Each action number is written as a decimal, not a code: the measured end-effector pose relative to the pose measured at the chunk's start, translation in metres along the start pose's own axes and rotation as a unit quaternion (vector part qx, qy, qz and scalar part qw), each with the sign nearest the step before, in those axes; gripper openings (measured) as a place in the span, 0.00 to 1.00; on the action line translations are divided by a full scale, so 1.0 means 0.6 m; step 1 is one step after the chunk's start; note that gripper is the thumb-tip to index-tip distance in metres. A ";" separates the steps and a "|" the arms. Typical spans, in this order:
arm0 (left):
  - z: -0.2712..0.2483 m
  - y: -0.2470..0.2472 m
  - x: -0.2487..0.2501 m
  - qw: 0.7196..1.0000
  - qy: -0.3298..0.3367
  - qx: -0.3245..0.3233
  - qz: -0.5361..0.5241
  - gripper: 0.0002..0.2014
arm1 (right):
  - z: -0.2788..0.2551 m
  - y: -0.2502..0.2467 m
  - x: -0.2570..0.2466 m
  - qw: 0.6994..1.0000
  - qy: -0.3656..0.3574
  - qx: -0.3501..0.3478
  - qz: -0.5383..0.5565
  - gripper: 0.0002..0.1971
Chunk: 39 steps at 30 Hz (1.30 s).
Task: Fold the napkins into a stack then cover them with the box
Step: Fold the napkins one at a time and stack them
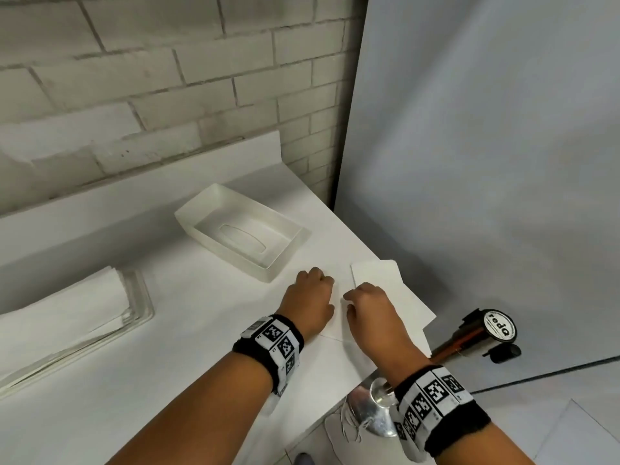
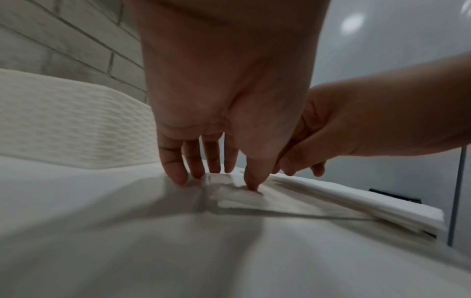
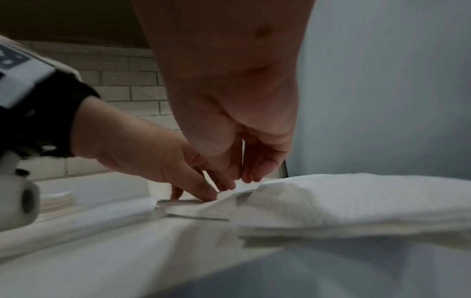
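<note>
A white napkin (image 1: pixel 339 327) lies flat near the table's right edge, under both hands. My left hand (image 1: pixel 313 290) stands on its left part, with straight fingers (image 2: pixel 175 173) on the table and the thumb pressing the paper (image 2: pixel 239 199). My right hand (image 1: pixel 364 298) is close beside it, fingers curled and pinching the napkin's edge (image 3: pixel 193 207). Just right of the hands a stack of folded napkins (image 1: pixel 382 276) sits at the table's corner, also seen in both wrist views (image 2: pixel 382 211) (image 3: pixel 356 203). Behind the hands the white box (image 1: pixel 214 199) lies with its open side up.
A clear tray (image 1: pixel 144 307) with unfolded napkins (image 1: pixel 67 310) sits at the left. A brick wall runs behind the table and a grey panel (image 1: pixel 486 129) stands to the right. On the floor past the table's right edge is a black cylinder (image 1: pixel 500 325).
</note>
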<state>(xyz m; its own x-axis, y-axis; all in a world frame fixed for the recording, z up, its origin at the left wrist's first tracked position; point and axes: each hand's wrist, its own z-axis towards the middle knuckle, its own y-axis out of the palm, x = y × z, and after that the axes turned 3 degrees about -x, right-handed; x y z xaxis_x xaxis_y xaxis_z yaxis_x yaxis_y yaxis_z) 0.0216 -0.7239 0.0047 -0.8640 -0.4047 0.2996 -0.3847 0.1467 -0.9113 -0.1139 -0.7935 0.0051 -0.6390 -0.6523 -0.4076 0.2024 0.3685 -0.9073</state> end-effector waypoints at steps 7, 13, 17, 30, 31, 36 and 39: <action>0.015 -0.010 0.007 0.996 -0.036 -0.036 -0.069 0.13 | 0.002 0.009 -0.003 1.000 -0.001 -0.007 0.000 0.15; -0.009 -0.015 -0.014 0.965 -0.052 -0.019 -0.255 0.19 | 0.014 0.006 -0.006 0.994 -0.079 0.018 -0.074 0.24; -0.047 -0.025 -0.049 0.958 -0.058 -0.010 -0.279 0.19 | 0.023 0.008 -0.015 0.983 -0.127 -0.016 -0.132 0.17; -0.279 -0.036 -0.234 0.923 -0.116 0.081 -0.359 0.14 | 0.027 0.018 -0.146 0.940 -0.265 -0.168 -0.136 0.15; -0.304 -0.034 -0.250 0.915 -0.121 0.093 -0.372 0.13 | 0.024 0.022 -0.161 0.936 -0.272 -0.180 -0.128 0.16; -0.424 -0.017 -0.317 0.858 -0.184 0.189 -0.440 0.18 | 0.002 0.049 -0.255 0.931 -0.242 -0.269 0.042 0.02; -0.481 -0.004 -0.349 0.785 -0.239 0.246 -0.516 0.20 | -0.007 0.079 -0.306 0.926 -0.188 -0.266 0.188 0.03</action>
<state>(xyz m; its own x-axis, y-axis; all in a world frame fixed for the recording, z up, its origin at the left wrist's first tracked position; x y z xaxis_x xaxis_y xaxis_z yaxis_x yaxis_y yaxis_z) 0.1099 -0.3787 0.0256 0.0916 -0.3880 0.9171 -0.5261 -0.8008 -0.2862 0.0100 -0.6535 0.0376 -0.2730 -0.5592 -0.7828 -0.1010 0.8259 -0.5548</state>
